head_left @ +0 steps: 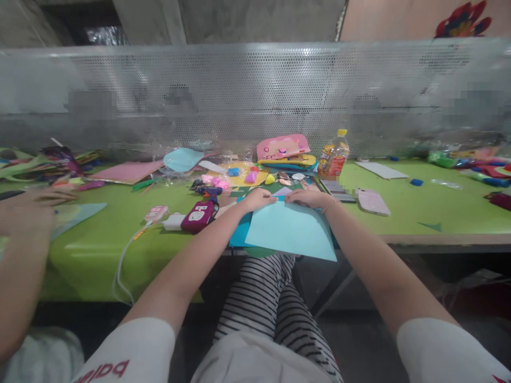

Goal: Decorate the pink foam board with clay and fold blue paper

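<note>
A light blue sheet of paper (289,229) slants over the near edge of the green table, its lower corner sticking out above my lap. At its top edge, my left hand (261,199) pinches the paper between thumb and fingers. My right hand (305,198) grips the same edge a little farther right, fingers bent over it. Under the sheet shows a darker blue sheet (238,235), with a green piece of paper (261,251) below. Left of my left hand lie a maroon device with a white cartoon face (198,216) and a blue glue gun (211,192).
A co-worker's hands (35,205) are at the far left over a pale blue sheet (82,218). A phone (373,202) lies right of my right hand. Behind stand a bottle (339,151) and a pink pouch (283,146). A white cable (120,266) hangs off the near edge.
</note>
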